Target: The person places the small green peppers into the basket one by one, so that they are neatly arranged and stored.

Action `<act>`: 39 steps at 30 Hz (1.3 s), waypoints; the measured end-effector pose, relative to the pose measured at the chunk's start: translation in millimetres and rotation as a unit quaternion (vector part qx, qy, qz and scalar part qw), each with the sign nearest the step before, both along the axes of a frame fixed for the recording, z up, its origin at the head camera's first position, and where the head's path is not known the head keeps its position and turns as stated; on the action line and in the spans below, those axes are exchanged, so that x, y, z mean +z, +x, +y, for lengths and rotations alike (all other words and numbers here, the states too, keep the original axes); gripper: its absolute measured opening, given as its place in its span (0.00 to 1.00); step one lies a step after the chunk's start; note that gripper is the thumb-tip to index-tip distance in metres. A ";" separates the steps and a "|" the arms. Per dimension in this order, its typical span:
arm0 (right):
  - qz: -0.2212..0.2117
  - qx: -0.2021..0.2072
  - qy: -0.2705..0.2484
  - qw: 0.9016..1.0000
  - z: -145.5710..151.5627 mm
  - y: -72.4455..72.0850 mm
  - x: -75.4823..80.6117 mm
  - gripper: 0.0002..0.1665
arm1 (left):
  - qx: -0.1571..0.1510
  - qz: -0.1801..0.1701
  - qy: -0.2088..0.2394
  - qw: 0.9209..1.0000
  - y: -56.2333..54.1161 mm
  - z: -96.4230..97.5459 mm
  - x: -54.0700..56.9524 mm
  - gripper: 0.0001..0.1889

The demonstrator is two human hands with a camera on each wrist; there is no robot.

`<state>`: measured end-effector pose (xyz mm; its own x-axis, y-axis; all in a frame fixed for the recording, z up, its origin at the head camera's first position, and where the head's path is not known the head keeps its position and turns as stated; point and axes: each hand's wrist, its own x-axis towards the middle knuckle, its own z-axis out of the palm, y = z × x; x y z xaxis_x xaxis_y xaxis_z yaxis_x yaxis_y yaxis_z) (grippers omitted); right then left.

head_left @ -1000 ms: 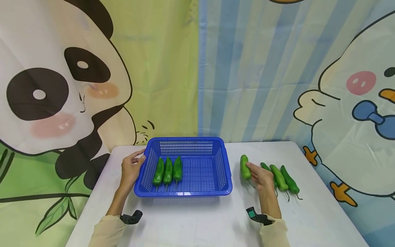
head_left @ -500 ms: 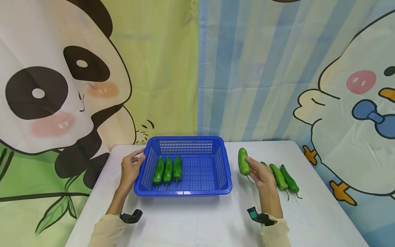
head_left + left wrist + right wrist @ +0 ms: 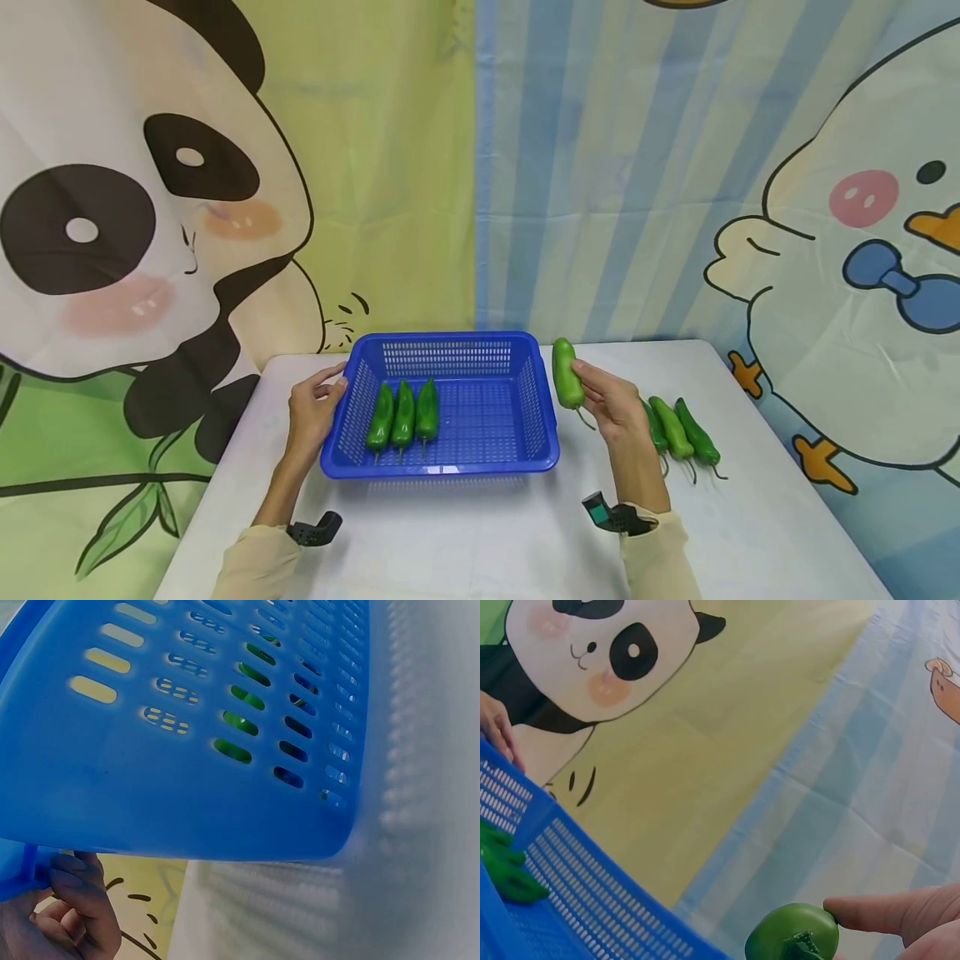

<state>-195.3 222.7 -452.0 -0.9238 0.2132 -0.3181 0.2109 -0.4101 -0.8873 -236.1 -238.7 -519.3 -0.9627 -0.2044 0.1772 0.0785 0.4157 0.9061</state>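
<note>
My right hand pinches a green chili pepper between thumb and fingers, just outside the basket's right rim. Its stem hangs down toward me, and the right wrist view shows its stem end beside the thumb. A blue plastic basket sits in the middle of the table, with three green peppers side by side in its left half. At the basket's left rim, my left hand grips the edge with bent fingers. Three more peppers lie to the right, one partly hidden behind my right wrist.
The white table runs up to a cloth backdrop printed with a panda and a white bird. Slotted walls ring the basket. A black wrist device is strapped on each forearm.
My right hand has lifted the pepper from the table and carried it left, up to the basket's right side. The left hand keeps its place on the rim. The head view shifts slightly.
</note>
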 end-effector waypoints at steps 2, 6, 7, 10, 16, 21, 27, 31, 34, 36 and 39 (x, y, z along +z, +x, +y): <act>0.008 0.008 -0.004 1.000 -5.5 -0.7 1.5 0.19 | 0.000 0.000 -0.002 1.000 0.3 -0.4 -0.2 0.20; 0.018 0.021 -0.006 1.000 -15.3 -0.7 3.7 0.24 | 0.002 -0.002 -0.007 1.000 1.0 -0.2 -1.1 0.20; 0.019 0.026 -0.002 0.999 -17.7 -0.6 4.3 0.26 | 0.004 -0.002 -0.009 1.000 1.3 -0.1 -1.3 0.20; 0.020 0.030 0.005 0.999 -24.1 -1.0 5.7 0.33 | 0.005 -0.003 -0.010 1.000 1.5 0.3 -1.9 0.20; 0.004 0.038 0.014 0.999 -36.0 -3.2 7.0 0.37 | 0.006 -0.005 -0.015 1.000 1.8 1.1 -2.7 0.20; 0.003 0.046 0.011 0.999 -48.2 -4.8 6.1 0.35 | 0.010 -0.010 -0.020 1.000 2.5 -0.3 -3.3 0.20; 0.007 0.058 0.019 0.998 -61.7 -9.5 8.1 0.34 | 0.005 0.006 -0.011 1.000 0.1 -0.2 -1.2 0.20; 0.005 0.061 0.035 0.998 -73.3 -14.1 9.1 0.32 | 0.003 0.013 -0.007 1.000 -0.6 -0.2 0.5 0.20; 0.000 0.064 0.044 0.997 -82.1 -16.5 7.6 0.30 | 0.000 0.011 -0.003 1.000 0.0 -0.7 1.0 0.20; -0.006 0.066 0.048 0.997 -87.5 -17.9 5.4 0.29 | -0.002 0.008 -0.001 1.000 0.4 -0.7 0.9 0.21; -0.007 0.076 0.054 0.996 -95.1 -19.5 1.7 0.28 | -0.003 0.003 -0.004 1.000 0.3 -0.5 0.0 0.21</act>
